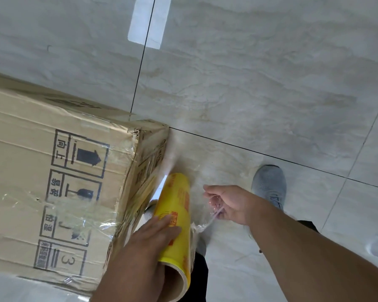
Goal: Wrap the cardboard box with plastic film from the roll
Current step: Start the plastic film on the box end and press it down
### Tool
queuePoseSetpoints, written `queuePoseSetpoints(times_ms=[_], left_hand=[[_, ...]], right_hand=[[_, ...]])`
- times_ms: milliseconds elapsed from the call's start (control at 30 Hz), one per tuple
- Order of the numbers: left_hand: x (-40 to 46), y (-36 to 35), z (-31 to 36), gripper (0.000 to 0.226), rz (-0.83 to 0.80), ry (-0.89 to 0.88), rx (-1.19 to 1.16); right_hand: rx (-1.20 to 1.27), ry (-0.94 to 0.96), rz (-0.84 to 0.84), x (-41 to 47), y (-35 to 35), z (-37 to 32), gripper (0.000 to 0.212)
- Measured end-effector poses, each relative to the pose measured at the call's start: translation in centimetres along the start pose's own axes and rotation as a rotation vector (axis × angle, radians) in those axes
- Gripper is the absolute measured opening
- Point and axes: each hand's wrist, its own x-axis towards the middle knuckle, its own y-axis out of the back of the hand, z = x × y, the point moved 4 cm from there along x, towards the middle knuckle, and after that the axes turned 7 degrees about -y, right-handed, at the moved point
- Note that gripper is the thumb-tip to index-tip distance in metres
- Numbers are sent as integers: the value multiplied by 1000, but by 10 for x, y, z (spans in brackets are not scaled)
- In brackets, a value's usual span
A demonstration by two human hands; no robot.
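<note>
A large cardboard box [52, 171] with black handling symbols stands on the floor at the left, with clear film clinging to its top and right side. My left hand [148, 240] grips the yellow roll of plastic film [175, 205] just right of the box's near corner. A stretch of clear film [203, 223] runs from the roll to my right hand [227, 203], which pinches its bunched end to the right of the roll.
Pale marbled floor tiles [249, 73] with dark grout lines spread all around. My grey shoe [268, 184] stands right of my right hand. A white rectangular reflection or strip [148, 20] lies on the floor at the top.
</note>
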Motion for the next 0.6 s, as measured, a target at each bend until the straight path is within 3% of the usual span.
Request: queuePoseSetpoints(times_ms=[167,400,533,600], left_hand=[[-27,4,-9,83,198,200,-153],[-39,3,-12,70,276,290,-171],[-33,8,-21,66,261,329,-181],[-30,10,-19,65,220,293,-129]], right_hand=[[200,76,-41,-14,-15,1,20],[-10,103,304,-13,-24,-7,18],[-134,-75,181,-30,-34,-2,24],[-7,-58,104,-33,-35,-1,18]])
